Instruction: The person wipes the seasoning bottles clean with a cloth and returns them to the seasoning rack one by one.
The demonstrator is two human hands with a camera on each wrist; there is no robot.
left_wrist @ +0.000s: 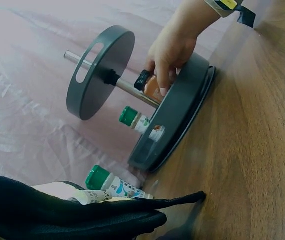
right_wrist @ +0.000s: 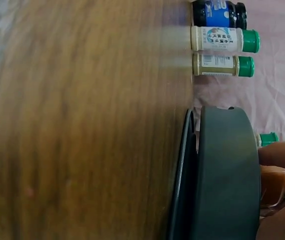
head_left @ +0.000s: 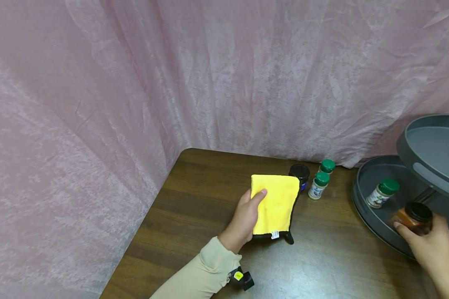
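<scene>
Yellow cloth [head_left: 277, 207] is gripped by the left hand [head_left: 244, 218] over the worktop [head_left: 187, 207]; at the cloth's three o'clock, the right hand [head_left: 435, 246] grips a black-lidded jar [head_left: 413, 218] inside the lower grey tray [head_left: 370, 174], a green-capped bottle [head_left: 381, 194] at the jar's ten o'clock.

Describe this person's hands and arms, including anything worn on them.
The left hand and right hand wear no gloves. On the left is a beige sleeve with a gathered cuff and a black wrist device marked by a yellow sticker. On the right, a pale sleeve edge, another black device and a yellow patch show.
</scene>
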